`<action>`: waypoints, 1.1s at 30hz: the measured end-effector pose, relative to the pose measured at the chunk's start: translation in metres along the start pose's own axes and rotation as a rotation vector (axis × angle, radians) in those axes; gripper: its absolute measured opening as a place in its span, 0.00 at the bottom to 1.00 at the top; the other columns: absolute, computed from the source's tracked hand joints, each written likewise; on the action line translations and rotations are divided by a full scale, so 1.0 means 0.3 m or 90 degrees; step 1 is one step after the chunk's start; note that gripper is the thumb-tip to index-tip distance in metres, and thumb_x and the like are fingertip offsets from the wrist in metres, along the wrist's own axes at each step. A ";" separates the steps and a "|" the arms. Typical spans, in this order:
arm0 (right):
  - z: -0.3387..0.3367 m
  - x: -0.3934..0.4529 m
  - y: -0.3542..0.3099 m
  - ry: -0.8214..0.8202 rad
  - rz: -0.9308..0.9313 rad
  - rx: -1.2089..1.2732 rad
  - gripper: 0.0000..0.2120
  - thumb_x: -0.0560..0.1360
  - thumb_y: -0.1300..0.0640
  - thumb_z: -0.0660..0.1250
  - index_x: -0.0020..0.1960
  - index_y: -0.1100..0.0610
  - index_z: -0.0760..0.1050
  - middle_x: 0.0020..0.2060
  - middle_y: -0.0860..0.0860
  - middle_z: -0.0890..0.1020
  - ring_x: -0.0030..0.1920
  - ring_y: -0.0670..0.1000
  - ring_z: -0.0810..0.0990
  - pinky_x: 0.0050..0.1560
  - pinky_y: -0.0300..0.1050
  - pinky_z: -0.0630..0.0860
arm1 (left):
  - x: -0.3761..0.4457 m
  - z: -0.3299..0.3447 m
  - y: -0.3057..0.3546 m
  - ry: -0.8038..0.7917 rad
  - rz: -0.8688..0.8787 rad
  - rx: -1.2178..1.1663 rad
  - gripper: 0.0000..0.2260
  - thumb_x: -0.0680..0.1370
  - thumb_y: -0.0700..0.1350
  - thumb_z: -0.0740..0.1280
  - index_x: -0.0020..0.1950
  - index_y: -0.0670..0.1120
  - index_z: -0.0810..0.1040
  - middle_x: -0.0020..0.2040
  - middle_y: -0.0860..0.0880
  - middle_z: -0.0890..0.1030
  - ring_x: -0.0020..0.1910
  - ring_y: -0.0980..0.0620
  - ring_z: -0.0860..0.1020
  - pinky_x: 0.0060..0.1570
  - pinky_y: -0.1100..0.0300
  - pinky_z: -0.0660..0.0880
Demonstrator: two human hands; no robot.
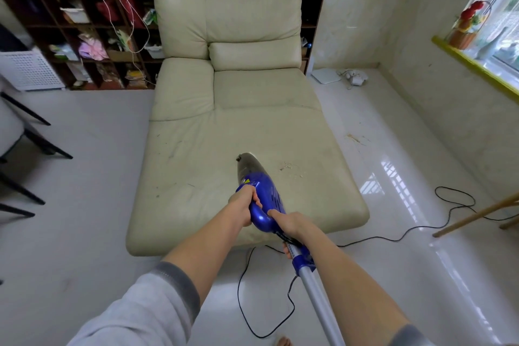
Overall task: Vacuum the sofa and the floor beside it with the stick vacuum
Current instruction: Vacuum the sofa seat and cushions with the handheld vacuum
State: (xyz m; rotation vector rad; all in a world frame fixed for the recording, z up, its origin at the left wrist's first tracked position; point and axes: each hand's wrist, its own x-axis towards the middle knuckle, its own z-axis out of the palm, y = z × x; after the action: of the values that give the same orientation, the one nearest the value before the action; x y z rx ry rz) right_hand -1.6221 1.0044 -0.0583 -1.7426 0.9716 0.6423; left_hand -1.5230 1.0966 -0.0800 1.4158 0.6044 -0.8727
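A: Any words on the stick vacuum [259, 191]?

B: Just a small yellow sticker on the blue body. Too tiny to read.

A: Where is it?

B: Over the front of the cream sofa [224, 126], with its gray nose pointing at the seat. Crumbs [289, 168] lie just beside it.

A: Who holds it?

B: The left hand [244, 205] wraps its fingers round the blue handle. The right hand [289, 226] grips where the silver tube joins.

A: And the room?

B: A shiny white floor [393, 261], smooth like glass. A black cord [407, 236] snakes across it. More crumbs on the floor [355, 138] sit right of the sofa. A dark shelf [70, 36] stands behind.
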 end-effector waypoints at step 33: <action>0.100 -0.060 -0.011 0.000 -0.002 -0.018 0.22 0.76 0.43 0.61 0.51 0.64 0.69 0.31 0.59 0.76 0.25 0.55 0.75 0.30 0.44 0.77 | -0.040 -0.115 -0.028 0.005 0.009 -0.020 0.06 0.64 0.34 0.57 0.32 0.44 0.65 0.24 0.48 0.69 0.22 0.52 0.67 0.26 0.63 0.68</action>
State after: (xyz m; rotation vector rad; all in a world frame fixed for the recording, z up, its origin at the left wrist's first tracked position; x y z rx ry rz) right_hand -1.6285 1.0385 -0.0534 -1.7695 0.9634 0.6567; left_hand -1.5320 1.1329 -0.0785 1.3943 0.6102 -0.8438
